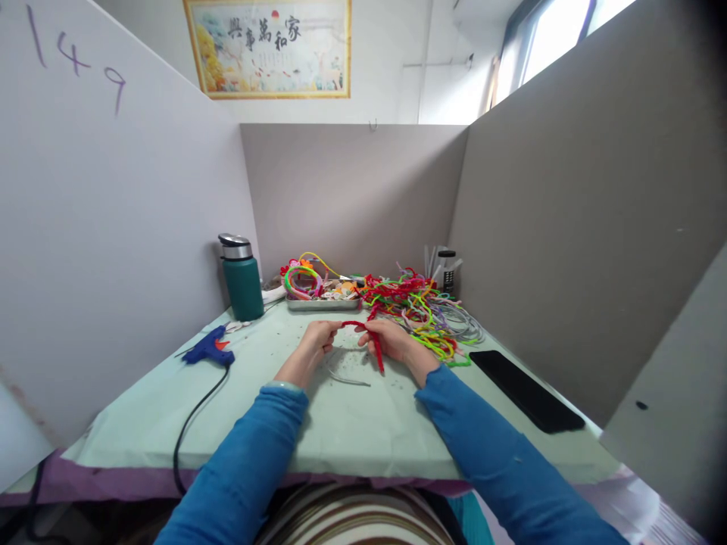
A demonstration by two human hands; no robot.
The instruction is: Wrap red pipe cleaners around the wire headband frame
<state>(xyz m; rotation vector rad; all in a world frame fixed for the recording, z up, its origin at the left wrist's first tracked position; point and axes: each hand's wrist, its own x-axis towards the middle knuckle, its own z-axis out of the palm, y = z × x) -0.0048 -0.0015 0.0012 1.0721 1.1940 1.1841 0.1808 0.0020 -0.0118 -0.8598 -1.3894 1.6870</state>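
Both my hands hold a red pipe cleaner (372, 344) over the middle of the pale green table cover (341, 424). My left hand (314, 344) pinches its left end with closed fingers. My right hand (391, 339) is closed around the bent part, and the red tail hangs down below it. A thin grey headband piece (346, 378) lies on the cover just under my hands.
A pile of coloured pipe cleaners (420, 303) and grey hoops lies at the right back. A metal tray (323, 301) with decorated pieces stands behind. A green flask (241, 278), a blue glue gun (209, 348) with its cable, and a black phone (525, 390) lie around. Partition walls enclose three sides.
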